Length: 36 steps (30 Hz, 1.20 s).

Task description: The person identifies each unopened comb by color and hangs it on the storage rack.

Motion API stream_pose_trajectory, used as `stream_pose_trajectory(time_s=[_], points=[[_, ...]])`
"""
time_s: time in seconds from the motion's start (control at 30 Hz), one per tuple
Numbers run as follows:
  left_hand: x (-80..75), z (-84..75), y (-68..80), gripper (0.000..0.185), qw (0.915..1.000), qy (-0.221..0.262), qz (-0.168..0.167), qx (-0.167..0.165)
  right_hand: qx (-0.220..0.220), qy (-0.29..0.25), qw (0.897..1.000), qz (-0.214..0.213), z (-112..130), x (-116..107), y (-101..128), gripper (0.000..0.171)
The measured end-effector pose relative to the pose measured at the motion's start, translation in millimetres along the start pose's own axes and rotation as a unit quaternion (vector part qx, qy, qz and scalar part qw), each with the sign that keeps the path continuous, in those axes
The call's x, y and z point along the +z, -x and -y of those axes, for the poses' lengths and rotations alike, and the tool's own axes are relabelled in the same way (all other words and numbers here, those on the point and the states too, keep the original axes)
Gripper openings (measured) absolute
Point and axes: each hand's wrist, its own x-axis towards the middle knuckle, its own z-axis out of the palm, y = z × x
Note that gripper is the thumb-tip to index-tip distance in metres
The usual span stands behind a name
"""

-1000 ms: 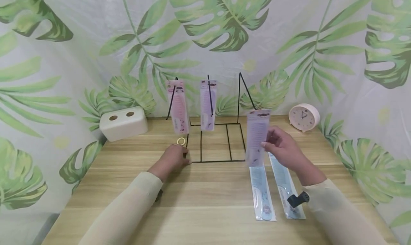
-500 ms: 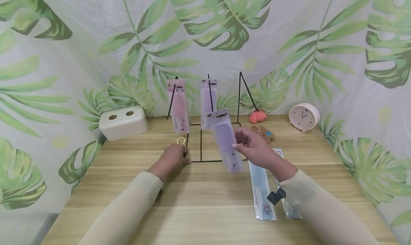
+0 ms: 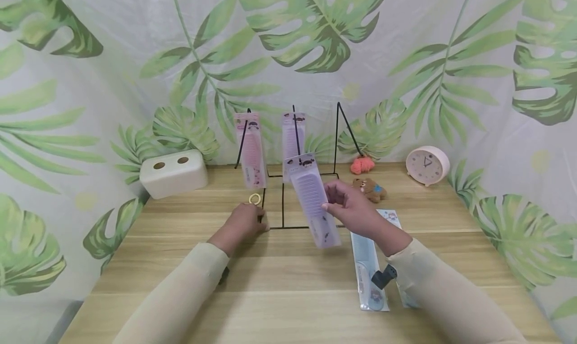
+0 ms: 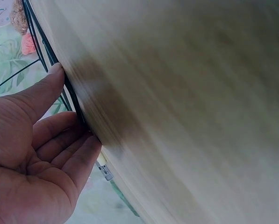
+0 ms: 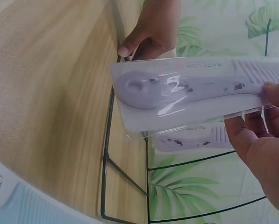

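In the head view my right hand pinches a packaged purple comb by its right edge. The packet tilts, its top at the tip of the middle hook of a black wire display rack; whether the hook passes through it I cannot tell. Another purple comb packet hangs farther back on that hook. Pink comb packets hang on the left hook. My left hand grips the front left corner of the rack's base. The left wrist view shows thumb and fingers about the black wire.
Blue comb packets lie at the right, partly under my right arm. Behind them are a brown bear toy, coral yarn and a pink clock. A white box and a yellow ring are at the left.
My right hand has carried the purple comb packet leftward from the right hook's end to the middle hook's tip, uncovering the yarn and bear toy. The left hand has stayed put.
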Motion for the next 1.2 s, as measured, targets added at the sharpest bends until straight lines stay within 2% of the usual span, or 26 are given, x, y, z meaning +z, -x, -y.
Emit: stream_pose_trajectory(time_s=[0.3, 0.53, 0.73, 1.0, 1.2], points=[[-1.7, -0.9, 1.4, 0.051, 1.0, -0.003, -0.007, 0.004, 0.007, 0.008, 1.0, -0.014, -5, 4, -3, 0.029], [-3.1, -1.5, 1.7, 0.051, 1.0, -0.004, -0.005, 0.002, 0.042, 0.007, 0.996, -0.072, -7, 17, -17, 0.035], [-1.4, -1.8, 1.2, 0.051, 1.0, -0.006, -0.001, -0.001, 0.078, -0.007, 0.99, -0.115, -5, 25, -44, 0.033], [-2.4, -2.0, 1.6, 0.053, 1.0, -0.007, -0.001, 0.0, 0.074, -0.024, 0.981, -0.178, -6, 31, -88, 0.033], [-4.5, -2.8, 2.9, 0.052, 1.0, -0.008, -0.003, 0.004, 0.073, 0.005, 0.975, -0.21, -6, 37, -113, 0.034]])
